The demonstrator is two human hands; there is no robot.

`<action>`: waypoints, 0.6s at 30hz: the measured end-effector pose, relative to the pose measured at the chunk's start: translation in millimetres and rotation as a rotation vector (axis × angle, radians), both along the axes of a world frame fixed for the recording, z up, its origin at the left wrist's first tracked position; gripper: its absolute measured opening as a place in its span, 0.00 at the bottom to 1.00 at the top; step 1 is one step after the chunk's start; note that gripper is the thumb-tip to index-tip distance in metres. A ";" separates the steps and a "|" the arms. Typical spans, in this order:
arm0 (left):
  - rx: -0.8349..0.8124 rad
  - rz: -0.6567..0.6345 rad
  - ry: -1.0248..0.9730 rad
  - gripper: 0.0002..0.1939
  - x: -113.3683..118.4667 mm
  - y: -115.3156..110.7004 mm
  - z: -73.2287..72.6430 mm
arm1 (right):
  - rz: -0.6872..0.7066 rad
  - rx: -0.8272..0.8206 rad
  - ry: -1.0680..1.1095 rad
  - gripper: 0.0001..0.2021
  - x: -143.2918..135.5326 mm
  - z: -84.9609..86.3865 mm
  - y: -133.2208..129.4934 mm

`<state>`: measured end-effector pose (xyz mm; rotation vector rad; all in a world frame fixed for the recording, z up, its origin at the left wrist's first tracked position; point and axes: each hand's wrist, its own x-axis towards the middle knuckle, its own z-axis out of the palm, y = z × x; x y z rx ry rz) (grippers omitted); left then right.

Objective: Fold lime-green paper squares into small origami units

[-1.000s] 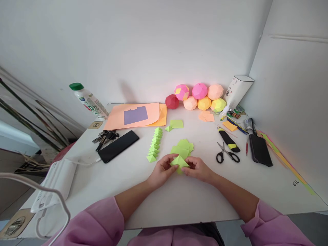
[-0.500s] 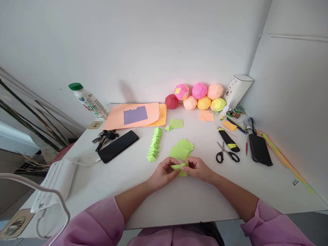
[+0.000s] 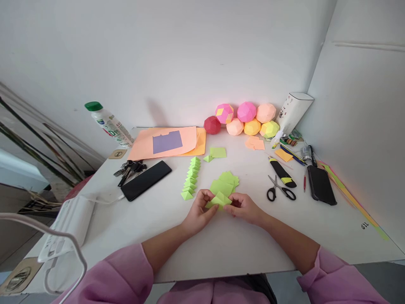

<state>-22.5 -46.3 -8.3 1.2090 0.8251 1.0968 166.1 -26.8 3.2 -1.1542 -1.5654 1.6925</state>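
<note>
Between my two hands is a light green piece of paper [image 3: 220,200], partly folded, with creases across it. My left hand [image 3: 200,211] pinches its left side, thumb on the near face. On the right side, my right hand [image 3: 246,207] grips it between thumb and fingers. Just beyond lies a loose pile of green paper squares [image 3: 225,184] on the white table [image 3: 202,249]. A row of folded green paper units [image 3: 190,179], nested in a line, stands to the left. One small folded green piece [image 3: 208,158] rests beside a green sheet [image 3: 218,152].
Scissors [image 3: 276,187], a box cutter [image 3: 282,172] and a phone [image 3: 321,185] lie to the right. Colourful paper balls [image 3: 246,112] are stacked by the wall. Left are a black phone [image 3: 146,180], keys [image 3: 130,169], a bottle [image 3: 110,126] and a white power strip [image 3: 68,226].
The green paper has been turned in my fingers, so a broader, pointed face now shows. My left hand has shifted slightly left and up; the other things stay put.
</note>
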 end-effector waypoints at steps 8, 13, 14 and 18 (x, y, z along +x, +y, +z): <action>0.244 -0.035 0.249 0.12 -2.2 2.4 -4.0 | 0.004 0.038 -0.028 0.13 0.3 2.5 -0.3; 0.264 -0.020 0.278 0.18 -3.2 4.7 -9.9 | -0.021 0.059 -0.007 0.13 1.1 -1.8 0.6; 0.255 -0.025 0.269 0.18 -3.3 4.6 -10.0 | -0.027 0.055 -0.001 0.13 1.2 -2.2 0.7; 0.211 -0.045 0.206 0.19 -2.6 4.4 -7.9 | -0.047 0.029 0.036 0.13 1.2 -2.0 1.2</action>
